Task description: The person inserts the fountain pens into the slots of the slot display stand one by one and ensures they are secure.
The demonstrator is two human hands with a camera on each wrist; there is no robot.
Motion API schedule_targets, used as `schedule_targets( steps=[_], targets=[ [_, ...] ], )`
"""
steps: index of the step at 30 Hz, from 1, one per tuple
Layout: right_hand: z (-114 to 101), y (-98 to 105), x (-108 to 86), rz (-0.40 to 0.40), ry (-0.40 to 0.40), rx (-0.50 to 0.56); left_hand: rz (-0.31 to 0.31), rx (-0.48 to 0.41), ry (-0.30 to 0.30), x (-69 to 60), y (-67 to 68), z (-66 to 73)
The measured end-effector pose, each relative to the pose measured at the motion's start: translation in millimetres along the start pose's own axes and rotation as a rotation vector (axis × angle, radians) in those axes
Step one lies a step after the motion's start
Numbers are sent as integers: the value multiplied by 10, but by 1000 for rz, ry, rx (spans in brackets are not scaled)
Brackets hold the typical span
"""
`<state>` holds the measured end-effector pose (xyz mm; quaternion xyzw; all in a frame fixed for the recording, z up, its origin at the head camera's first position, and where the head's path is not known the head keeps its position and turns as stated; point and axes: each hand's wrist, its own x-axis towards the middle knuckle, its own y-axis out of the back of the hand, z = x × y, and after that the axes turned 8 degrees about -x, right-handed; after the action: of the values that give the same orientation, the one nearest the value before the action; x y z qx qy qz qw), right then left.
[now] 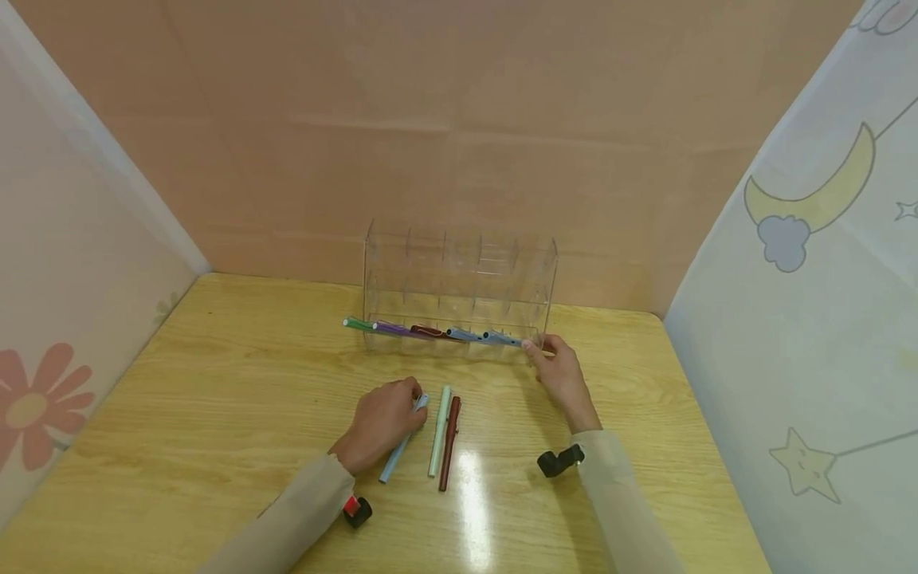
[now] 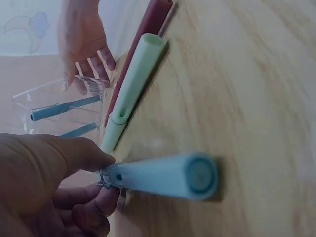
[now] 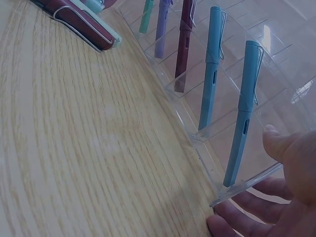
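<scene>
Your left hand [image 1: 383,422] pinches light-blue pen [image 1: 397,458]; your right hand [image 1: 562,373] grips end of clear rack [image 1: 550,287]. Done: five pens [image 1: 429,331] racked, left of right hand. Seemingly remaining: pinched one, plus mint pen [image 1: 439,434], maroon pen [image 1: 449,442] right of left hand.

Light blue pen [image 2: 153,175] in the left grip [image 2: 42,175]
</scene>
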<state>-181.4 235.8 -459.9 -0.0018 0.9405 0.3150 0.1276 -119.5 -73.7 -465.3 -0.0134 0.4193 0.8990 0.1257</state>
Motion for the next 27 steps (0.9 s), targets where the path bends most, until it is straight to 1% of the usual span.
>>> schedule_targets(
  steps=[6, 10, 13, 15, 20, 27],
  targets=[
    [5, -1, 4, -2, 4, 0, 28, -72, -3, -15, 87, -3],
    [9, -2, 5, -5, 4, 2, 69, -77, -18, -30, 168, 38],
    [12, -2, 12, -5, 0, 6, 96, -64, -23, -42, 229, 68],
    [15, -2, 15, -8, 1, 8, 109, -77, -27, -53, 268, 84],
    [21, 0, 19, -14, -3, 11, 139, -101, -72, -80, 367, 130],
    [27, -8, 30, -8, 9, -7, 171, -112, -134, -133, 532, 254]
  ],
)
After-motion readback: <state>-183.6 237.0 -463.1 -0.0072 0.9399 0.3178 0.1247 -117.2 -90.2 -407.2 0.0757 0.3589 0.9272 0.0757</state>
